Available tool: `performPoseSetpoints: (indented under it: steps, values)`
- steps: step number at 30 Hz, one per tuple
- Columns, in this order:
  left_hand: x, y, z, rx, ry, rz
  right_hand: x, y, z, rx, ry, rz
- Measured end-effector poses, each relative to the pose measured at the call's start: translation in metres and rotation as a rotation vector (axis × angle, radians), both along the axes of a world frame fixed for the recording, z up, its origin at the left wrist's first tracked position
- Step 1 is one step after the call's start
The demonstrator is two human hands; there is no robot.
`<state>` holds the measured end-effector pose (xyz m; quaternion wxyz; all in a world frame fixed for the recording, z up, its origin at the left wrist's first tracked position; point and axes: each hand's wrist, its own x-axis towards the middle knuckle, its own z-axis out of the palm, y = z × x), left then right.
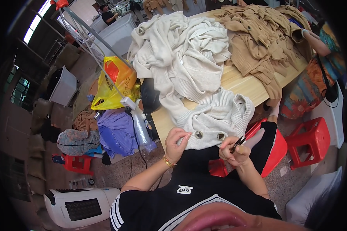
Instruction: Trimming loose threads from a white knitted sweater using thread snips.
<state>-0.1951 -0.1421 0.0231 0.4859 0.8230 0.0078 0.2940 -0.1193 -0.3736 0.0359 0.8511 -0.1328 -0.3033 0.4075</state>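
Observation:
A cream knitted cardigan (206,125) lies over the near edge of the table and onto my lap, with dark round buttons (198,134) along its band. My left hand (176,144) is closed in a pinch at the cardigan's left edge, close to one button. In my right hand (234,151) are small dark thread snips (238,143), their tips pointing up and away. The fingers of that hand are curled beside the cardigan's right-hand button; whether they also grip the knit I cannot tell.
A heap of cream knits (181,50) covers the wooden table (254,89), with brown knits (258,38) at the far right, where another person's arm (316,41) reaches in. Left stand a yellow plastic bag (113,86) and purple garments (117,131). A red stool (308,142) is at right.

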Motion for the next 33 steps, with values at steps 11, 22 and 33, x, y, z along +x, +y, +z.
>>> performPoseSetpoints:
  steps: [11,22,33]
  values:
    - [-0.002,-0.001,0.000,0.015,0.009,0.012,-0.003,-0.001,-0.017,0.084,0.100,-0.001]
    - [-0.002,0.000,-0.001,0.000,0.015,0.013,-0.004,0.005,-0.017,0.094,0.092,0.048]
    - [-0.001,0.000,-0.002,0.011,0.004,0.002,-0.007,0.003,-0.020,0.081,0.119,0.034]
